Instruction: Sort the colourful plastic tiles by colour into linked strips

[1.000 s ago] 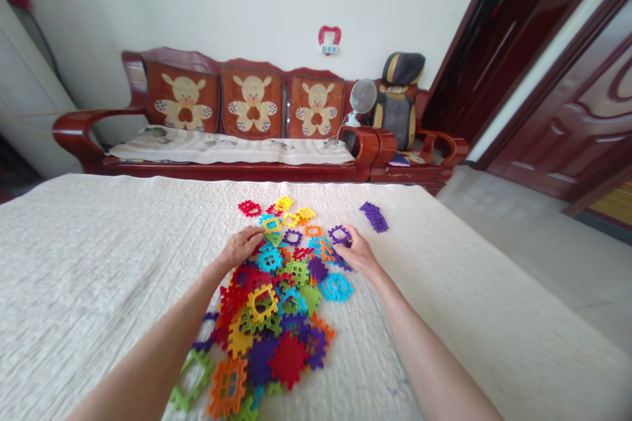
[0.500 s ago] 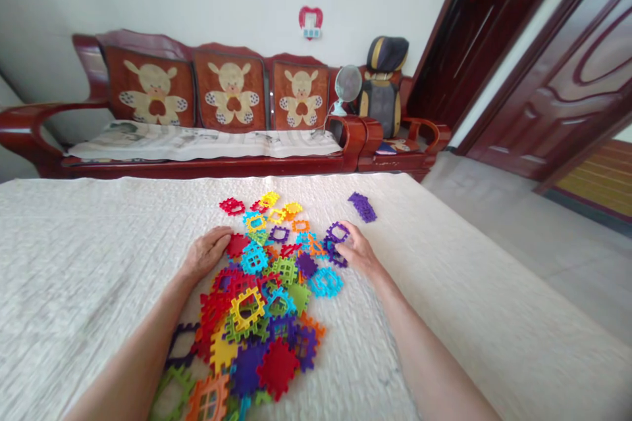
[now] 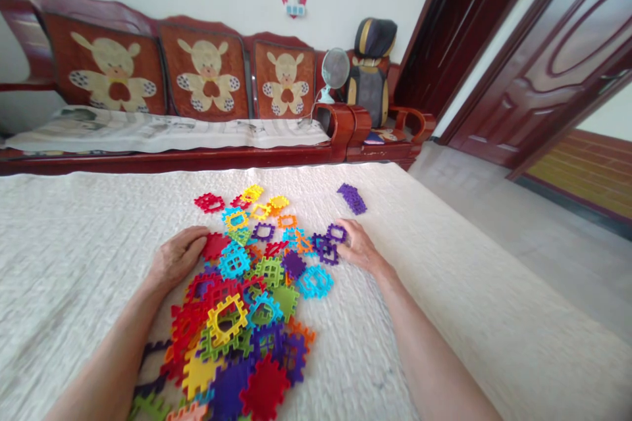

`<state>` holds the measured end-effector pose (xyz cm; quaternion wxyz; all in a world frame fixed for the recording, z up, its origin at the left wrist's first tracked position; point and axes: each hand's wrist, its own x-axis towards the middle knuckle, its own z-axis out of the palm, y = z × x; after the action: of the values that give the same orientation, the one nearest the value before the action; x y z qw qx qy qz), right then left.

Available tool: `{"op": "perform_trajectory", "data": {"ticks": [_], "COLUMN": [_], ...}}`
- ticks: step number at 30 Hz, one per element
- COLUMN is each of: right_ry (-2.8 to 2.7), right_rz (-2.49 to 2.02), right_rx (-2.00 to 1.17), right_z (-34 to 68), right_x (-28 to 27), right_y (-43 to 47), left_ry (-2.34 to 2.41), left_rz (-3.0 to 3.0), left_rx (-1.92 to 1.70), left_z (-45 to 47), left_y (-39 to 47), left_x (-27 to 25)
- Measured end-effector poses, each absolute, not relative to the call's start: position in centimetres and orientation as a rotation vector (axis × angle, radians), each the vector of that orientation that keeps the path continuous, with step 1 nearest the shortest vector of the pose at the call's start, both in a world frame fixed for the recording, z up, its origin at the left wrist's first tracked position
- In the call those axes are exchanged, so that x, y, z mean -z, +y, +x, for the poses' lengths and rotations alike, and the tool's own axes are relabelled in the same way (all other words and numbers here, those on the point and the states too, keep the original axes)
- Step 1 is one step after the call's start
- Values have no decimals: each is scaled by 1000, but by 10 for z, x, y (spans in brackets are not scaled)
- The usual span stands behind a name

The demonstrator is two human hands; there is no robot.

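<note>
A heap of colourful toothed plastic building tiles, some solid and some with window openings, lies before me, with a yellow frame tile [image 3: 227,319] on top. My left hand [image 3: 180,253] rests flat at the left side of the heap, fingertips at a solid red tile [image 3: 216,245]. At the upper right, my right hand [image 3: 361,247] pinches a purple square frame tile [image 3: 336,232] between thumb and fingers. A purple window tile [image 3: 326,251] lies right beside it. Beyond that hand, a small purple bunch of tiles [image 3: 352,198] sits apart on the cloth.
A pale quilted cloth [image 3: 444,289] covers the table. Behind it stands a wooden sofa with bear cushions [image 3: 205,75], a small fan [image 3: 336,69] and a chair with a massage pad [image 3: 369,89]. A dark red door [image 3: 538,79] is at the right.
The view has turned slightly to the right. My right hand has drawn the purple frame tile a little to the right, away from the heap. My left hand stays by the red tile.
</note>
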<state>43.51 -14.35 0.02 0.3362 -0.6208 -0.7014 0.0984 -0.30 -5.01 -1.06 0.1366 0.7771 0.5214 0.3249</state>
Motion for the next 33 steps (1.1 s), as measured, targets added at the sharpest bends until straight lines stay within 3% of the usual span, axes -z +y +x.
{"op": "perform_trajectory", "data": {"ticks": [10,17,23,33], "right_ry": [-1455,-1491,-1574,-1422], "right_rz": [-1756,-1806,-2098,-1851], "right_rx": [-301,66,116,215], "right_z": [439,439,428,473], "right_x": [-5,-2,-5,-5], "right_y": [-139,-136,-142,-128], "left_ry": [1535,1552,1546,1598], "left_rz": [2241,2227,2232,2198], "left_rx": [-943,-943,-937,-973], "left_z": [-8,-9,-10,-15], "left_y": [-45,-44,-43,-41], "left_x": [20,20,22,26]}}
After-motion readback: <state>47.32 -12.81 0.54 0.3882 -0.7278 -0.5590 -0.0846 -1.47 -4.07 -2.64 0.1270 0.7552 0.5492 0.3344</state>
